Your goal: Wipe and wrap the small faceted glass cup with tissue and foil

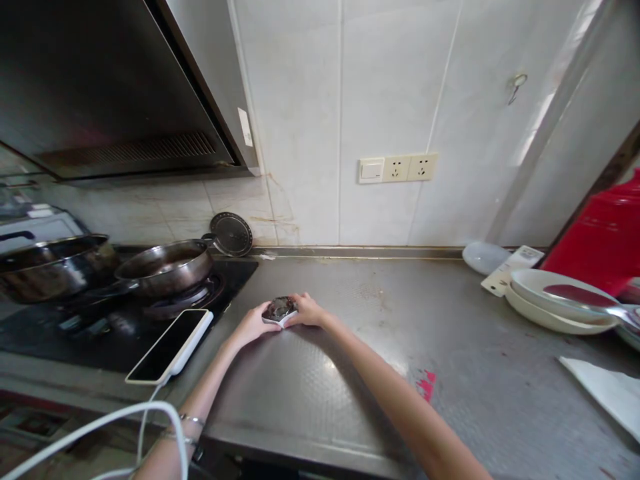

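Note:
On the steel counter [320, 400], next to the hob, sits a small dark object with a glossy, uneven top and a whitish lower edge [280, 308]; its kind is not clear. My left hand [251, 325] closes on its left side, thumb along the near edge. From the right, my right hand [307, 311] grips the same object, its thumb also at the near edge. Both hands rest low, at or just above the counter. A white-edged phone [170, 347] with a white cable lies left of my left forearm, partly over the black hob.
Two steel pans, one nearer [167, 267] and one farther left [55, 267], stand on the hob [120, 340]. A dark round perforated disc [231, 233] leans on the wall. At right are stacked white dishes [555, 317], a red container [595, 233] and white paper [607, 393]. A range hood [115, 100] overhangs.

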The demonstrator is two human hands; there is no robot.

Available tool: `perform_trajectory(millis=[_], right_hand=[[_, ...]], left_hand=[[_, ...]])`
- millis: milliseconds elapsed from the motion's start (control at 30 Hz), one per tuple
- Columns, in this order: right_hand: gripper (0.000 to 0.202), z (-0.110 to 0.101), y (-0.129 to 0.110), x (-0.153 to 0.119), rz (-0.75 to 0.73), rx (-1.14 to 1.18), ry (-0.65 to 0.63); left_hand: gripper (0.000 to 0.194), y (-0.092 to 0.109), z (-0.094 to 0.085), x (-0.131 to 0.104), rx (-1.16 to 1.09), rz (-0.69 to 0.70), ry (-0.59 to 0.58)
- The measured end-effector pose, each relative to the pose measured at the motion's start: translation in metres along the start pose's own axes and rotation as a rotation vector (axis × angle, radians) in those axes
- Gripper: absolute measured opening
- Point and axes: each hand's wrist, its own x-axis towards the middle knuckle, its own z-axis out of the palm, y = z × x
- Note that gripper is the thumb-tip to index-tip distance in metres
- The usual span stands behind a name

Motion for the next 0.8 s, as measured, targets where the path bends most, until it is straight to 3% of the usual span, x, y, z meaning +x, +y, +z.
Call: perform_trajectory(millis=[167,533,800], right_hand=[[0.081,-0.002,0.003,0.001,-0.002,0.006,-0.012],[0.072,-0.007,0.001,0.000,-0.048,0.052,0.024],[0.072,-0.055,-0.003,-0.028,-0.074,0.150,0.105]], left_hand=[[0.068,-0.005,-0.003,0.004,-0.073,0.063,-0.033],[0.065,0.005,-0.006,0.005,-0.069,0.049,-0.041],[0.075,0.039,0.000,0.023,-0.057,0.083,-0.005]])
